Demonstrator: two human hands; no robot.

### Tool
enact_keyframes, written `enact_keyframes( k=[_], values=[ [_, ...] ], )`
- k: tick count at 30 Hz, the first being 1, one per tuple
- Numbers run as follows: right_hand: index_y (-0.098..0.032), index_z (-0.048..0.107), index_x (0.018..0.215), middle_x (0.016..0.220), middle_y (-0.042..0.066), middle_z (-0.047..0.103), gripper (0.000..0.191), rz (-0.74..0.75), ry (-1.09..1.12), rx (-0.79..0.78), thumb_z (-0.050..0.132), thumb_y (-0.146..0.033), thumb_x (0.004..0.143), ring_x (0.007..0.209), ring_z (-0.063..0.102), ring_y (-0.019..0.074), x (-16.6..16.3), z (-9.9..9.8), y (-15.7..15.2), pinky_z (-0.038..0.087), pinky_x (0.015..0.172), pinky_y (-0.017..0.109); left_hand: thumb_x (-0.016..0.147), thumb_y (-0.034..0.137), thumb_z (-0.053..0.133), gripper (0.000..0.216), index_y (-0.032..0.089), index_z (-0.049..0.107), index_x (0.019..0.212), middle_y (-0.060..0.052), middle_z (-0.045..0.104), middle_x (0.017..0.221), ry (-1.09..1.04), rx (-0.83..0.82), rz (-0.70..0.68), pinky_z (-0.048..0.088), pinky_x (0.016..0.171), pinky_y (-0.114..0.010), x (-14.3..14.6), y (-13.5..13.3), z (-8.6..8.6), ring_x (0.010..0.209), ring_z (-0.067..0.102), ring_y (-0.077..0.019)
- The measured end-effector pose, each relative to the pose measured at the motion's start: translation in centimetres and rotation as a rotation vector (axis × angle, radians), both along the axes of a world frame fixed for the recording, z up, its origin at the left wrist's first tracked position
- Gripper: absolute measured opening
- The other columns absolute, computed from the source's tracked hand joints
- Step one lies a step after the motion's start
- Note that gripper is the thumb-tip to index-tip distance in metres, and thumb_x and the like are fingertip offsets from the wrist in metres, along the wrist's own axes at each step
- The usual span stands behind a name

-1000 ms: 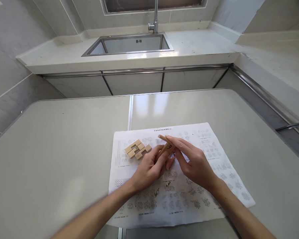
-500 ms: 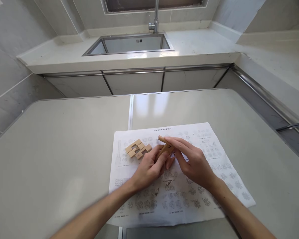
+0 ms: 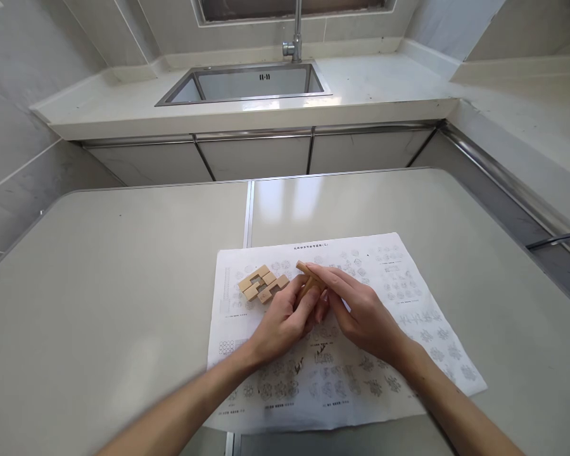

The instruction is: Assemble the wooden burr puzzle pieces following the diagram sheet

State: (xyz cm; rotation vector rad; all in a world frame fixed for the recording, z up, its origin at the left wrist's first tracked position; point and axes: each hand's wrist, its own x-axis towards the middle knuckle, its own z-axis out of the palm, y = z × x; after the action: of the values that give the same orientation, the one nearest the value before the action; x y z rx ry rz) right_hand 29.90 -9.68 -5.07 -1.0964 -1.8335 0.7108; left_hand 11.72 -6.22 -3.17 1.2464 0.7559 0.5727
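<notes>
I am holding a small wooden stick (image 3: 308, 278) between both hands, just above the printed sheet (image 3: 399, 304) that is lying under my wrists. My left hand (image 3: 285, 320) is curling around the stick's near end, fingers closed on it from below, while my right hand (image 3: 361, 310) is pinching it from the far side, with the forefinger lying along its top. Only the far tip and a short stretch of the stick are showing between my fingers; the rest is hidden, so I cannot tell whether it has notches.

Judging by its look, the stick is light, stiff and dry, plain unfinished wood that should not slip much in bare fingers. It is thin, so I am judging that the best hold is on its long flat faces near the middle, with fingertips rather than the palm, leaving the ends free. It probably would not break from a drop, though a thin section might snap if I were prying on it.

Just to the left of my left hand, lying flat on the sheet, a cluster of wooden blocks (image 3: 263, 284) is sitting apart from my fingers. The table (image 3: 123, 304) is spreading out to both sides of my arms, and beyond my hands the sink (image 3: 247, 83) is sitting in the counter with the tap (image 3: 294, 38) behind it.
</notes>
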Motion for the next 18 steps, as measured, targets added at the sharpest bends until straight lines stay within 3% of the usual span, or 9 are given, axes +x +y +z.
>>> enact_keyframes(
  k=[10, 14, 18],
  values=[
    [-0.038, 0.041, 0.164, 0.153, 0.005, 0.064, 0.064, -0.057, -0.033, -0.027, 0.037, -0.007, 0.108, 0.119, 0.074, 0.0226, -0.33, 0.00, -0.09, 0.069, 0.093, 0.040, 0.109, 0.049, 0.054, 0.033, 0.021, 0.049, 0.092, 0.004, 0.056, 0.074, -0.016, -0.024, 0.030, 0.032, 0.050, -0.024, 0.17, 0.10, -0.04, 0.052, 0.039, -0.0076],
    [-0.037, 0.045, 0.162, 0.141, 0.006, 0.073, 0.057, -0.173, -0.031, -0.023, 0.039, -0.014, 0.111, 0.095, 0.078, 0.0213, -0.37, -0.30, -0.17, 0.070, 0.082, 0.039, 0.109, 0.049, 0.054, 0.033, 0.020, 0.050, 0.094, 0.004, 0.056, 0.077, -0.024, -0.018, 0.017, 0.033, 0.050, -0.024, 0.15, 0.14, 0.06, 0.052, 0.040, -0.0071],
    [-0.033, 0.048, 0.161, 0.137, 0.008, 0.074, 0.053, -0.293, -0.033, -0.016, 0.040, -0.018, 0.112, 0.095, 0.077, 0.0234, -0.23, -0.61, -0.21, 0.069, 0.081, 0.040, 0.110, 0.050, 0.051, 0.032, 0.019, 0.054, 0.103, 0.004, 0.056, 0.076, -0.057, -0.018, 0.016, 0.032, 0.049, -0.023, 0.25, 0.13, -0.13, 0.050, 0.038, -0.0068]
  ],
)
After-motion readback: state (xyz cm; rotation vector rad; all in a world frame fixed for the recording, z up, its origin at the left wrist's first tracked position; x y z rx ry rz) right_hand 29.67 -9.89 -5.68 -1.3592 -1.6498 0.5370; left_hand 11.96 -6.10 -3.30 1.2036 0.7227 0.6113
